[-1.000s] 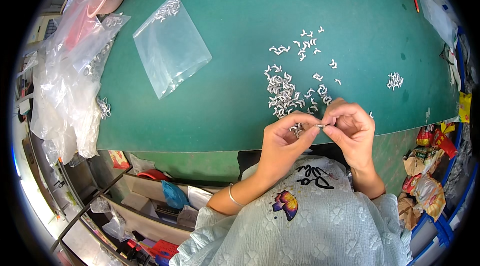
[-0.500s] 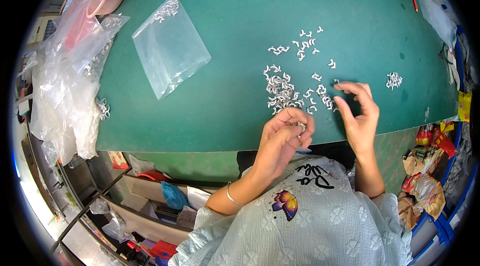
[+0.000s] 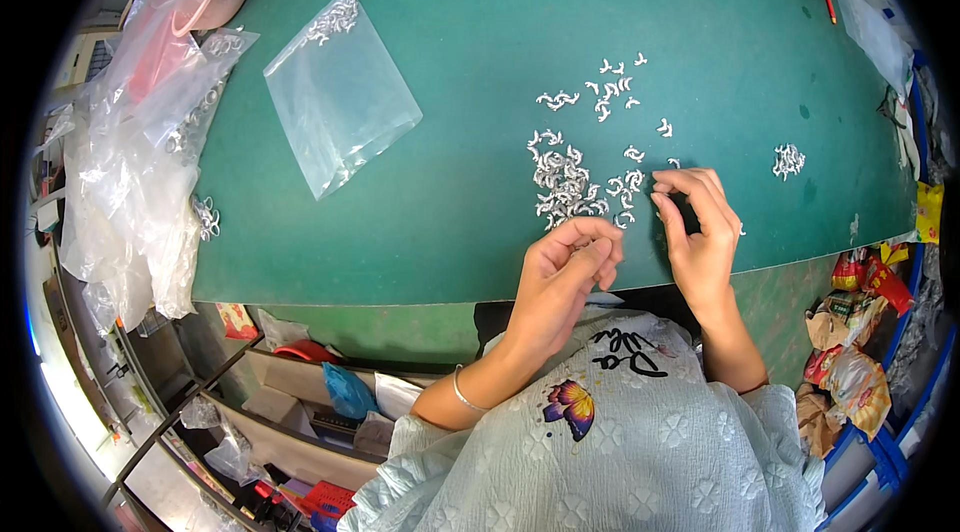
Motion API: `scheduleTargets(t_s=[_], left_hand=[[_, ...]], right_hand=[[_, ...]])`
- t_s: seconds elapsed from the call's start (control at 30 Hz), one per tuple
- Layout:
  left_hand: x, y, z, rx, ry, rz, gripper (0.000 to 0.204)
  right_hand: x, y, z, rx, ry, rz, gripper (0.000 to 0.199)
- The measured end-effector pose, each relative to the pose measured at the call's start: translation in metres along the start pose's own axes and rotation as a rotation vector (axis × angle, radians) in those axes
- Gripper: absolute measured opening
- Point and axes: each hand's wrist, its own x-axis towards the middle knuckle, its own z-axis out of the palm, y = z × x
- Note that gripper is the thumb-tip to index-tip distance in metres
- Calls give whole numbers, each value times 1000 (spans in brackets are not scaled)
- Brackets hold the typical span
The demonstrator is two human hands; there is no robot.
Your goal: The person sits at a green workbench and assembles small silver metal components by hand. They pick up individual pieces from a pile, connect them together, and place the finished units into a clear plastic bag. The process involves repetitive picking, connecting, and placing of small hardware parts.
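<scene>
My left hand (image 3: 565,277) is closed near the front edge of the green table, thumb pressed against curled fingers. They now hide the small silver piece that showed there a moment ago. Just beyond lies a heap of small curved silver pieces (image 3: 563,177), which look like metal. To its right my right hand (image 3: 700,227) hovers low over the table, fingers bent, with a narrow gap between thumb and forefinger. One silver piece (image 3: 742,229) peeks out beside it; whatever lies under the palm is hidden. Loose pieces (image 3: 610,88) are scattered farther back.
A separate small pile of silver pieces (image 3: 788,161) sits to the right. On the left lies a clear plastic bag (image 3: 345,102) with pieces at its far end. More plastic bags (image 3: 135,202) and a pink basket (image 3: 218,2) crowd the left edge of the green table (image 3: 460,52).
My right hand has moved left and slightly down, and its thumb and forefinger are closer together. The small cluster beside it is now partly out of sight. My left hand's thumb now covers its piece.
</scene>
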Motion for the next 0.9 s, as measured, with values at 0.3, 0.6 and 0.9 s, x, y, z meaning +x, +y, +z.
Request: scheduleTargets(t_s=[0.3, 0.6, 0.9], left_hand=[[-1, -1, 0, 43, 16, 13, 12], [-2, -1, -3, 67, 20, 7, 12], [-17, 11, -2, 366, 90, 35, 13]], right_hand=[[2, 1, 11, -191, 2, -177, 25], [9, -10, 9, -129, -65, -177, 29], [14, -22, 24, -31, -99, -234, 30]])
